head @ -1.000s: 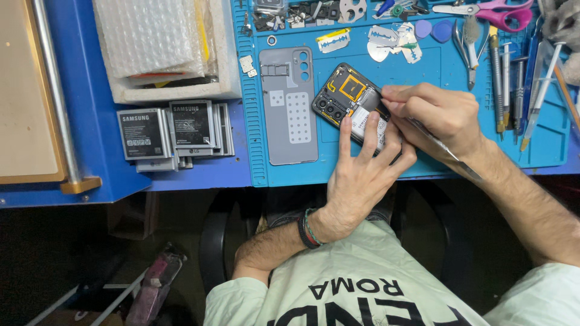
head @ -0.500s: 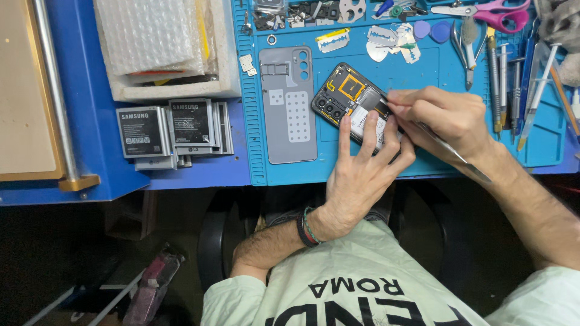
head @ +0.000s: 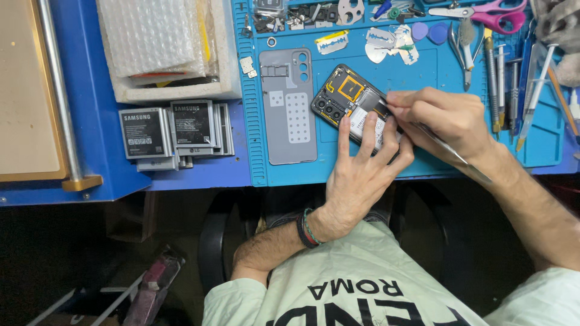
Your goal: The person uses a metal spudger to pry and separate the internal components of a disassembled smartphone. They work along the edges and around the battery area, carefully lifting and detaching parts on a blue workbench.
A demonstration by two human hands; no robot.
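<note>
An opened phone [head: 341, 96] with its insides showing lies tilted on the blue work mat [head: 423, 78]. My left hand [head: 359, 175] presses down on the phone's lower part, fingers spread over its white battery. My right hand [head: 450, 118] grips a thin metal tool [head: 450, 151] whose tip touches the phone's middle, near the battery's top edge. The phone's grey back cover [head: 289, 105] lies flat on the mat just left of the phone.
Several spare batteries [head: 172, 130] are stacked on the blue bench at left, below a white tray of bubble wrap [head: 160, 42]. Screwdrivers and tweezers [head: 513, 78] line the mat's right side, pink scissors [head: 483, 11] and small parts along the top.
Nearly nothing differs; both hands stay on the phone, the right hand shifting only slightly with the tool.
</note>
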